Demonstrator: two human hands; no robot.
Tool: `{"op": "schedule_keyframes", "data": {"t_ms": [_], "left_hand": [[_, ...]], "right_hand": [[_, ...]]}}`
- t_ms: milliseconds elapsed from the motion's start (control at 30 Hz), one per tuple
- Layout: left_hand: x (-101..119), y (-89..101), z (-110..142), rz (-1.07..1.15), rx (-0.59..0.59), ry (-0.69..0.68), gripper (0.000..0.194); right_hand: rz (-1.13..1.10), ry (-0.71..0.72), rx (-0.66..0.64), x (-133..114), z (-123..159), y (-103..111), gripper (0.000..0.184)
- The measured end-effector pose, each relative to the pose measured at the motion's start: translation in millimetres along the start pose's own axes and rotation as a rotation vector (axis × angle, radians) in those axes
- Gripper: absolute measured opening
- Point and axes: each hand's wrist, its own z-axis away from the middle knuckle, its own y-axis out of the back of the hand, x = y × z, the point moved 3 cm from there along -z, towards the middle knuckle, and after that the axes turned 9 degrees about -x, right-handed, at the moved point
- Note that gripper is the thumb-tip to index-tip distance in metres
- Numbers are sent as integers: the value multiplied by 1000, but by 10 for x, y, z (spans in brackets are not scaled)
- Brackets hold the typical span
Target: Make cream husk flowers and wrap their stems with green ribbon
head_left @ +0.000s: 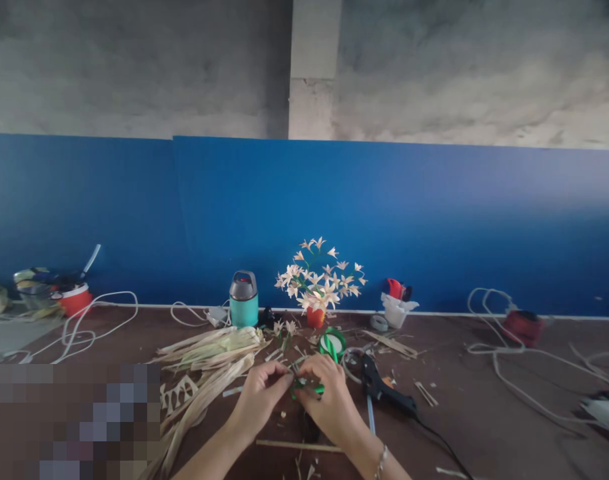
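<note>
My left hand [265, 392] is closed, thumb and forefinger pinching something thin whose kind I cannot make out. Close beside it, my right hand [328, 390] has its fingers curled round a strip of green tape [318, 389]. The fingertips of both hands nearly meet over the table. Just beyond the right hand lies a green tape roll [340, 339] with a pale core. Dried corn husks [212, 350] are heaped to the left of my hands. A black glue gun [384, 387] rests to the right, its clear stick pointing toward me.
Pale artificial flowers [324, 283] stand in a red pot [315, 317] at the back. A turquoise flask [244, 308] is left of it, a white cup with tools [395, 312] right. White cables [497, 353] trail across both sides. A thin stick [299, 445] lies in front.
</note>
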Motion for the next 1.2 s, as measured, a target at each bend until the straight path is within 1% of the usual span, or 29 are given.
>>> {"op": "schedule_keyframes", "data": {"t_ms": [67, 133, 200, 267, 367, 467, 567, 633, 733, 800, 867, 900, 967, 1033, 1100, 1133, 1200], "left_hand": [[-33, -7, -10, 30, 13, 23, 25], [-35, -8, -18, 26, 17, 27, 25], [-3, 2, -24, -21, 17, 0, 23], [59, 22, -27, -98, 7, -54, 20], [152, 54, -23, -172, -29, -91, 18], [212, 76, -11, -172, -54, -101, 18], [213, 72, -1, -96, -93, -72, 20], [197, 61, 7, -29, -124, -37, 22], [192, 38, 27, 34, -159, -27, 23], [197, 21, 40, 53, -173, -31, 24], [195, 8, 45, 43, -158, -18, 23], [190, 4, 44, 29, -139, -8, 23], [174, -3, 35, -8, -90, 12, 21], [157, -9, 20, -43, -50, 9, 20], [139, -8, 4, -68, -20, -16, 19], [131, -3, -3, -79, -5, -33, 18], [113, 13, -15, -104, 15, -62, 19]], "right_hand": [[150, 83, 46, -49, 25, 10, 13], [225, 140, 64, -80, 41, 12, 15], [232, 150, 62, -87, 42, 8, 16], [166, 107, 58, -66, 34, -1, 16], [-61, 12, 29, 2, 15, -31, 14], [-357, -91, -61, 67, 0, -71, 13], [-667, -219, -181, 85, -2, -104, 22], [-850, -274, -247, 68, 3, -120, 28], [-1014, -305, -297, 65, 14, -147, 28], [-1046, -340, -312, 101, 23, -176, 26], [-979, -376, -325, 147, 29, -204, 26], [-893, -368, -309, 162, 27, -205, 25], [-617, -282, -211, 159, 15, -171, 16], [-280, -151, -67, 104, 13, -118, 6], [-3, -43, 26, 32, 29, -90, 8], [87, -8, 48, 5, 39, -87, 10], [181, 39, 66, -24, 53, -85, 14]]}}
